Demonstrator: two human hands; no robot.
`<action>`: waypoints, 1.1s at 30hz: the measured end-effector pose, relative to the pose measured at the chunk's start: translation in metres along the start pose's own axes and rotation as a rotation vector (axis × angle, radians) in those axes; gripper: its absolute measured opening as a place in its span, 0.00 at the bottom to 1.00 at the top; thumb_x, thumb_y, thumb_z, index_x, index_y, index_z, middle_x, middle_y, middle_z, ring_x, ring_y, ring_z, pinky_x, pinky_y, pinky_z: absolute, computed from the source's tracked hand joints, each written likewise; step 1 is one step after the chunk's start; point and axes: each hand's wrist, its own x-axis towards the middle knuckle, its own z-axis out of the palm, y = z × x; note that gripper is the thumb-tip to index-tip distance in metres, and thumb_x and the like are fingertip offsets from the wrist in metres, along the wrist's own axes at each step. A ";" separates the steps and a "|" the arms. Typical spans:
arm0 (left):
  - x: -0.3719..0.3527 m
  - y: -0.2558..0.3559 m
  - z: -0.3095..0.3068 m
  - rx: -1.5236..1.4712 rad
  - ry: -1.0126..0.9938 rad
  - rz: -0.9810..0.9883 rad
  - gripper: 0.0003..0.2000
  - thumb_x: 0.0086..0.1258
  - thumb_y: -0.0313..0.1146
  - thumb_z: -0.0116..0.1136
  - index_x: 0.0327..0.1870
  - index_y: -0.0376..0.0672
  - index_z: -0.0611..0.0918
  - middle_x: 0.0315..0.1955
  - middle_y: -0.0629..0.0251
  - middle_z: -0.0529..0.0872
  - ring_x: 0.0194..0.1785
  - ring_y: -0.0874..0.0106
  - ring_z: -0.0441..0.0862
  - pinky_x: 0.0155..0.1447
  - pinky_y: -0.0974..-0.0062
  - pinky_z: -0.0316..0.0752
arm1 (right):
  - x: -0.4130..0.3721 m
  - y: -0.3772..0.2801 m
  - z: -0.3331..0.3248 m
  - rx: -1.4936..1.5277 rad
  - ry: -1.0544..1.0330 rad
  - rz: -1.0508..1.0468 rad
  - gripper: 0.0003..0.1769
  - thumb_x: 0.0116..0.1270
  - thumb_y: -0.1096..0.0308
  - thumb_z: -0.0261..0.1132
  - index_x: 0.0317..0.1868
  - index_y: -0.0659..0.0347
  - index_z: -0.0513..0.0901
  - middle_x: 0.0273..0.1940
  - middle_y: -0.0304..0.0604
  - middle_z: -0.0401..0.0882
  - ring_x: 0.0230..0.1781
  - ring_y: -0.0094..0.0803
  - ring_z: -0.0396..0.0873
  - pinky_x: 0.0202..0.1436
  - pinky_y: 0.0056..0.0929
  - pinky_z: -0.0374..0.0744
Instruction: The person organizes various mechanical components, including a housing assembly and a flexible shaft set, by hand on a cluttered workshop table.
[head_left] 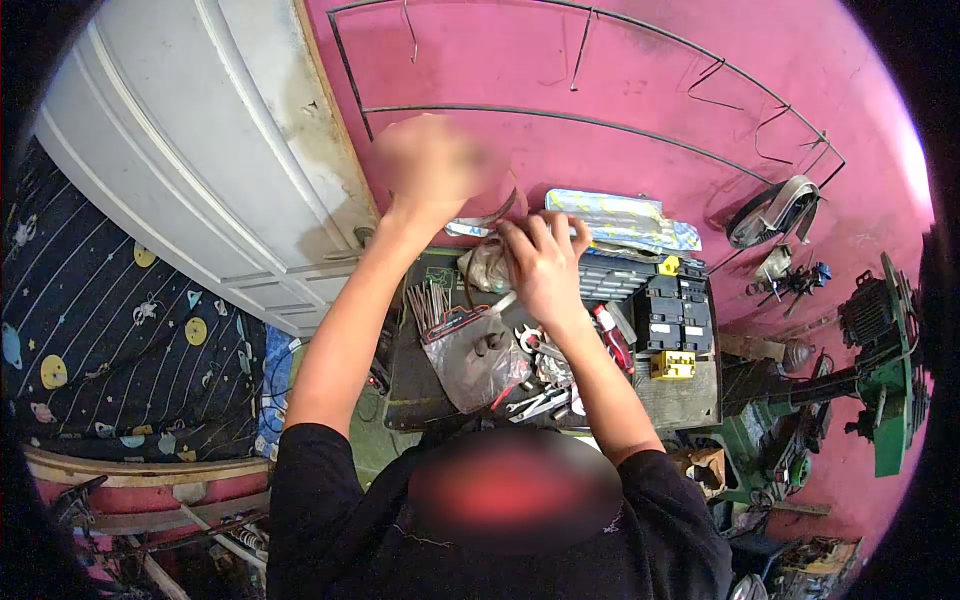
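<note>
My left hand [430, 160] is raised in front of the pink wall, left of the table's back edge; a blur hides its fingers. My right hand [548, 265] is lower, over the back of the table, with its fingers bent downward. What its fingertips grip is hidden. A thin curved strap [490, 217] runs through the gap between the hands, close to the right fingertips. Below it lies a crumpled plastic bag [485, 270]. A clear plastic bag [475, 365] with dark pieces inside lies nearer to me, beside a bundle of thin rods [428, 303].
The dark table [410, 385] carries wrenches [540, 402], a red tool [613, 340], black cases [675, 315] and a yellow block [673, 365]. A wire rack [600, 118] hangs on the wall. The white door [200, 150] is left; a green machine [880, 390] stands right.
</note>
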 end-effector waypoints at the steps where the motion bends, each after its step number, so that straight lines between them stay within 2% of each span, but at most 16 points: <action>1: -0.001 0.002 0.000 -0.001 0.000 0.002 0.08 0.64 0.36 0.73 0.42 0.53 0.96 0.35 0.70 0.94 0.55 0.68 0.83 0.70 0.50 0.56 | 0.006 0.003 0.000 -0.026 0.024 -0.015 0.16 0.61 0.67 0.74 0.51 0.53 0.90 0.46 0.37 0.84 0.57 0.39 0.78 0.70 0.51 0.63; 4: -0.004 0.008 0.000 -0.082 -0.014 -0.008 0.08 0.64 0.38 0.74 0.42 0.53 0.96 0.36 0.69 0.94 0.54 0.68 0.83 0.69 0.52 0.57 | 0.024 0.011 0.007 -0.069 0.123 -0.013 0.13 0.63 0.67 0.74 0.49 0.53 0.90 0.43 0.35 0.84 0.54 0.38 0.80 0.69 0.50 0.63; 6: -0.004 0.014 -0.002 -0.164 0.004 -0.012 0.08 0.64 0.39 0.74 0.42 0.51 0.96 0.35 0.69 0.94 0.54 0.67 0.83 0.69 0.48 0.56 | 0.036 0.014 0.007 -0.146 0.196 -0.016 0.10 0.64 0.67 0.74 0.47 0.52 0.89 0.39 0.34 0.85 0.50 0.36 0.81 0.69 0.49 0.63; 9: -0.006 0.020 -0.004 -0.220 0.019 -0.028 0.10 0.65 0.41 0.75 0.43 0.51 0.96 0.35 0.69 0.94 0.54 0.67 0.83 0.69 0.51 0.56 | 0.043 0.021 0.014 -0.150 0.246 0.024 0.10 0.66 0.66 0.74 0.47 0.52 0.89 0.38 0.34 0.84 0.49 0.36 0.81 0.68 0.49 0.63; 14: -0.009 0.014 0.000 -0.281 0.004 0.024 0.09 0.67 0.40 0.74 0.45 0.50 0.95 0.38 0.68 0.94 0.55 0.67 0.82 0.69 0.53 0.56 | 0.050 0.023 0.017 -0.181 0.348 0.014 0.08 0.63 0.65 0.75 0.41 0.52 0.87 0.35 0.35 0.82 0.48 0.38 0.82 0.64 0.48 0.63; 16: -0.009 0.012 -0.001 -0.298 -0.006 0.040 0.09 0.68 0.38 0.74 0.46 0.50 0.95 0.39 0.68 0.94 0.55 0.67 0.82 0.68 0.54 0.56 | 0.052 0.023 0.018 -0.179 0.361 0.011 0.08 0.63 0.65 0.75 0.41 0.52 0.87 0.35 0.35 0.82 0.48 0.37 0.81 0.64 0.48 0.62; 18: -0.009 0.011 -0.002 -0.296 -0.043 0.072 0.11 0.69 0.39 0.74 0.50 0.50 0.95 0.39 0.67 0.93 0.55 0.69 0.82 0.68 0.60 0.57 | 0.052 0.022 0.019 -0.175 0.372 0.009 0.08 0.63 0.65 0.75 0.41 0.52 0.87 0.35 0.35 0.82 0.48 0.37 0.81 0.64 0.48 0.62; 20: -0.010 0.010 -0.001 -0.321 -0.044 0.079 0.11 0.69 0.38 0.74 0.50 0.50 0.95 0.39 0.67 0.93 0.55 0.69 0.82 0.68 0.60 0.58 | 0.052 0.021 0.020 -0.205 0.380 0.014 0.07 0.63 0.65 0.70 0.41 0.53 0.86 0.36 0.35 0.82 0.50 0.35 0.81 0.68 0.48 0.63; 23: -0.012 0.010 0.000 -0.366 -0.043 0.088 0.11 0.69 0.38 0.73 0.49 0.50 0.95 0.39 0.68 0.93 0.55 0.69 0.81 0.68 0.57 0.56 | 0.053 0.020 0.019 -0.209 0.382 0.005 0.07 0.63 0.64 0.69 0.41 0.52 0.86 0.36 0.35 0.82 0.50 0.35 0.82 0.68 0.48 0.63; 25: -0.012 0.011 -0.002 -0.389 -0.040 0.089 0.10 0.69 0.37 0.73 0.48 0.50 0.95 0.40 0.69 0.93 0.56 0.68 0.81 0.68 0.55 0.55 | 0.054 0.018 0.019 -0.207 0.375 0.006 0.07 0.63 0.64 0.70 0.41 0.52 0.86 0.36 0.35 0.82 0.50 0.35 0.82 0.68 0.48 0.63; 27: -0.015 0.012 -0.006 -0.348 -0.038 0.100 0.13 0.66 0.38 0.75 0.50 0.49 0.95 0.39 0.68 0.92 0.56 0.69 0.82 0.67 0.60 0.58 | 0.053 0.017 0.020 -0.203 0.366 0.006 0.08 0.63 0.64 0.70 0.42 0.52 0.86 0.37 0.35 0.82 0.50 0.34 0.81 0.68 0.48 0.63; 33: -0.018 0.001 -0.006 -0.241 -0.055 0.081 0.12 0.64 0.35 0.76 0.48 0.49 0.95 0.38 0.69 0.93 0.56 0.69 0.82 0.67 0.58 0.58 | 0.056 0.019 0.023 -0.133 0.300 -0.054 0.10 0.61 0.63 0.74 0.43 0.51 0.86 0.37 0.34 0.82 0.52 0.35 0.81 0.67 0.48 0.63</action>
